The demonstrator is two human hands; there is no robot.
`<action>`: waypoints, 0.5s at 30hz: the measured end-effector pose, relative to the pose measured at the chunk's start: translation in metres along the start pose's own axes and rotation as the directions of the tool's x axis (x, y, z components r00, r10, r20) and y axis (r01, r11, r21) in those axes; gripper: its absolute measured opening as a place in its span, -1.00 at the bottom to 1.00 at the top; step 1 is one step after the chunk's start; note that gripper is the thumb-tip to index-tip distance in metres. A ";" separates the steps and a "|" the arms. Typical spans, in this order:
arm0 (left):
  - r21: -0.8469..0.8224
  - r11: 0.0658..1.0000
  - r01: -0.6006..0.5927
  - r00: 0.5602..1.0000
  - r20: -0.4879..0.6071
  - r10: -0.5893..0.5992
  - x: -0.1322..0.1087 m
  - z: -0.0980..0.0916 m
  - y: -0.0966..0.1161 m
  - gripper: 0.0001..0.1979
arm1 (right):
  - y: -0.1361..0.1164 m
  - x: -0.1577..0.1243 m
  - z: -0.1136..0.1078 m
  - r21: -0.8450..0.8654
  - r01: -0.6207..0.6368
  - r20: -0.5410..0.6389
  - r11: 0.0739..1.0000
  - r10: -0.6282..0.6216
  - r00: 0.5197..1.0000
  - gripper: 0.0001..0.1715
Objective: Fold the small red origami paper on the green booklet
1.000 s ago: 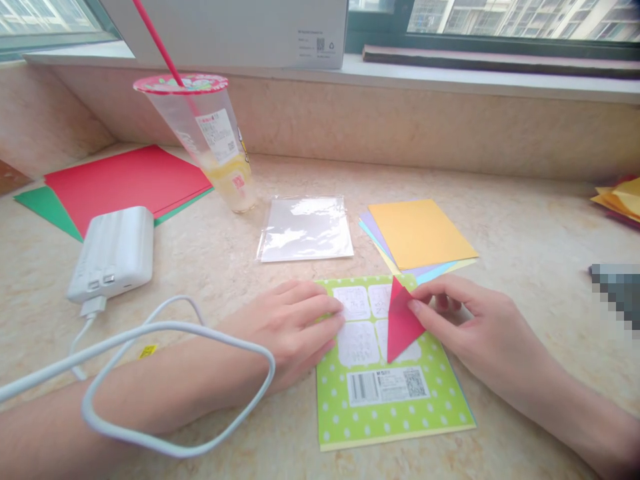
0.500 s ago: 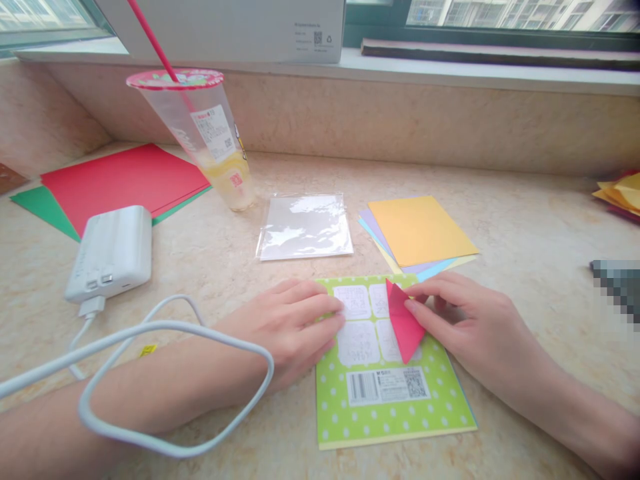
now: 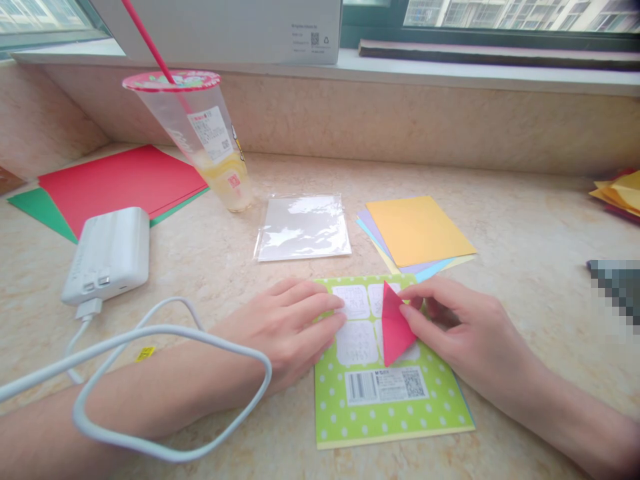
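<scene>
My right hand (image 3: 457, 327) pinches a small folded red paper (image 3: 395, 325), a pointed shape held against the green polka-dot card (image 3: 390, 410) that lies flat on the stone counter. Printed squares and a barcode label show on that card. My left hand (image 3: 293, 327) rests flat with its fingers spread, pressing the card's left edge. A white cable (image 3: 170, 333) loops over my left forearm.
A stack of coloured paper sheets (image 3: 417, 230) lies behind the card, beside a clear plastic sleeve (image 3: 303, 228). A plastic cup (image 3: 215, 147) with a red straw stands at the back left, near red and green sheets (image 3: 120, 180) and a white power bank (image 3: 107, 253). More yellow paper (image 3: 620, 190) sits far right.
My right hand has turned the red paper a little and shifted it slightly left on the card. The left hand stays pressed on the card's edge.
</scene>
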State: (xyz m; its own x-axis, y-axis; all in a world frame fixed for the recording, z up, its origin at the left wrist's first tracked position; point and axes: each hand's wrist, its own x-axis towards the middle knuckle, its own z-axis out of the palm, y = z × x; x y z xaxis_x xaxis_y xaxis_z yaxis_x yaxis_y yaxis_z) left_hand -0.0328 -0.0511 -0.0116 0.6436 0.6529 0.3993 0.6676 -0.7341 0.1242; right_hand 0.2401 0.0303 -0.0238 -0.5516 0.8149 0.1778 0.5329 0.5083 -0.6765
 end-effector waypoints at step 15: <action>-0.233 0.964 -0.125 0.965 0.196 0.173 0.010 -0.023 0.049 -0.74 | -0.002 -0.001 -0.003 0.009 0.028 0.042 1.000 -0.029 0.999 -0.88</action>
State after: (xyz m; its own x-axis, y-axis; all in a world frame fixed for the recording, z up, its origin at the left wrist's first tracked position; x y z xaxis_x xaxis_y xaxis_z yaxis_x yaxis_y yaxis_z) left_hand -0.0024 -0.0847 0.0195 0.8099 0.5399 0.2292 0.4758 -0.8333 0.2814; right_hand 0.2414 0.0296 -0.0197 -0.5934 0.7874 0.1668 0.5111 0.5287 -0.6777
